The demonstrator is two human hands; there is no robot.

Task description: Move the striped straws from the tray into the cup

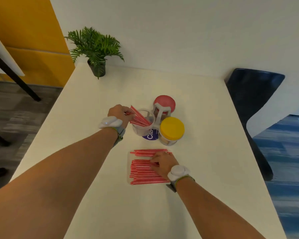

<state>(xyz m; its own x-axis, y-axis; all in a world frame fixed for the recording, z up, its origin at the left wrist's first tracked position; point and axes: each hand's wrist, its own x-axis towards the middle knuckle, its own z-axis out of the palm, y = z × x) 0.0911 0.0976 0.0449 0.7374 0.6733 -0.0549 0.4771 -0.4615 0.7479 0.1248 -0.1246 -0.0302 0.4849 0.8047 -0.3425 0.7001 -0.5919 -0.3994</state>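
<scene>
A clear plastic cup (138, 131) stands near the table's middle with several red-and-white striped straws (139, 118) leaning in it toward the left. My left hand (118, 112) is at the cup's left rim, fingers closed on the upper ends of those straws. Closer to me lies a clear tray (128, 178) with a flat pile of striped straws (141, 173). My right hand (162, 162) rests on the right part of that pile, fingertips pinching straws near its middle. A few straws (145, 152) lie apart at the tray's far side.
Two jars, one with a pink lid (164, 102) and one with a yellow lid (172, 128), stand right of the cup, beside a purple disc (150, 136). A potted plant (96, 66) is at the far left corner. A blue chair (252, 104) stands at the right edge.
</scene>
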